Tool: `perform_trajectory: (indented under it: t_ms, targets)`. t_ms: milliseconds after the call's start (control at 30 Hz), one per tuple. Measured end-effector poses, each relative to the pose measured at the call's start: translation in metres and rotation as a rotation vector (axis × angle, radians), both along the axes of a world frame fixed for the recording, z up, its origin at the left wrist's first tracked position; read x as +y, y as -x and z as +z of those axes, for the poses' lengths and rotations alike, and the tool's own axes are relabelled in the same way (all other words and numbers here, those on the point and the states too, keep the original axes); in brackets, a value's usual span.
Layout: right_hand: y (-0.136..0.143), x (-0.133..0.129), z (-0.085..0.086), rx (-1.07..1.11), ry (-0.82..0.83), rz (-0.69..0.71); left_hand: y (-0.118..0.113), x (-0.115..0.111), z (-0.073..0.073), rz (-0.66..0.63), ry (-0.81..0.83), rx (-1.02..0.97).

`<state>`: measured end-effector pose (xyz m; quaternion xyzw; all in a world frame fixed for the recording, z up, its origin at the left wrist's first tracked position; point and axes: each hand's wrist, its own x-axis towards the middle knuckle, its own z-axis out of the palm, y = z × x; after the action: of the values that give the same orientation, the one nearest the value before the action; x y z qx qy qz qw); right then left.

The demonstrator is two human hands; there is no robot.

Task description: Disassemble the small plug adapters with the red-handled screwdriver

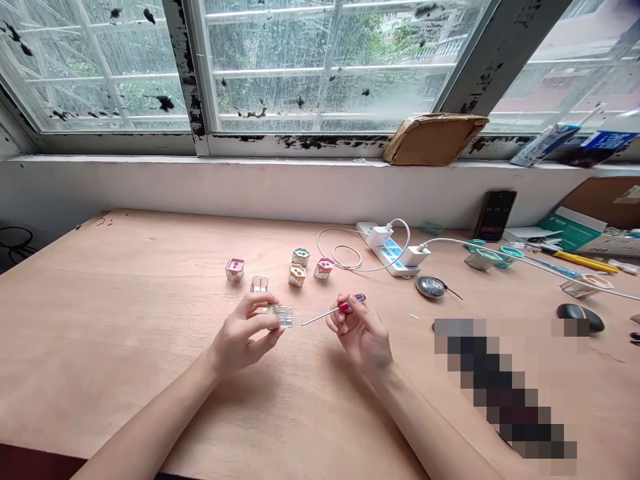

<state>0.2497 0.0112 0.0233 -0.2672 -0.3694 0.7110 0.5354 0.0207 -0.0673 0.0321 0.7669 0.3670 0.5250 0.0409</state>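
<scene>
My left hand [244, 333] holds a small clear plastic block [283, 316] just above the wooden table [125, 320]. My right hand [357, 328] grips a small screwdriver [336, 310] with a red and purple handle, its metal tip pointing left toward the block, a short gap apart. Behind my hands stand several small cube-shaped parts: a pink one [235, 269], a clear one [259, 284], a green one [301, 256], a tan one [297, 275] and another pink one [324, 268].
A white power strip [387, 249] with chargers and a looped cable lies behind. To the right are a phone [495, 215], a silver disc [431, 287], a black mouse [580, 316], teal parts [484, 258], a yellow tool [580, 261] and boxes. A cardboard parcel [434, 139] rests on the windowsill.
</scene>
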Motion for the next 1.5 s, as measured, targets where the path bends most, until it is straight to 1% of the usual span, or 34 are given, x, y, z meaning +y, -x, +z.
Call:
perform_trajectory:
  t_ms: [167,333,433,600,767,900,1033,1133,1300,1500]
  targets:
    - [0.0,0.004,-0.007,-0.011,0.026,-0.031,0.006,0.003,0.004,0.062,-0.052,-0.012]
    - [0.002,0.008,-0.013,-0.024,0.04,-0.035,0.012,0.006,0.005,0.109,-0.097,0.003]
    - [0.003,0.008,-0.014,-0.024,0.053,-0.034,0.012,0.006,0.006,0.124,-0.144,0.018]
    - [0.003,0.009,-0.017,-0.043,0.027,-0.011,0.01,0.005,0.011,0.146,-0.174,0.038]
    - [0.004,0.009,-0.018,-0.054,0.018,-0.009,0.012,0.006,0.01,0.166,-0.181,0.045]
    - [0.005,0.006,-0.02,-0.144,-0.08,0.001,0.014,0.007,0.008,0.173,-0.18,0.045]
    - [0.007,0.0,-0.023,-0.341,-0.268,0.026,0.015,0.007,0.009,0.175,-0.178,0.042]
    - [0.01,-0.004,-0.023,-0.471,-0.35,0.065,0.015,0.008,0.009,0.177,-0.169,0.037]
    - [0.013,-0.007,-0.024,-0.592,-0.38,0.127,0.017,0.009,0.01,0.168,-0.165,0.025]
    - [0.015,-0.006,-0.026,-0.636,-0.383,0.151,0.017,0.009,0.01,0.163,-0.162,0.031]
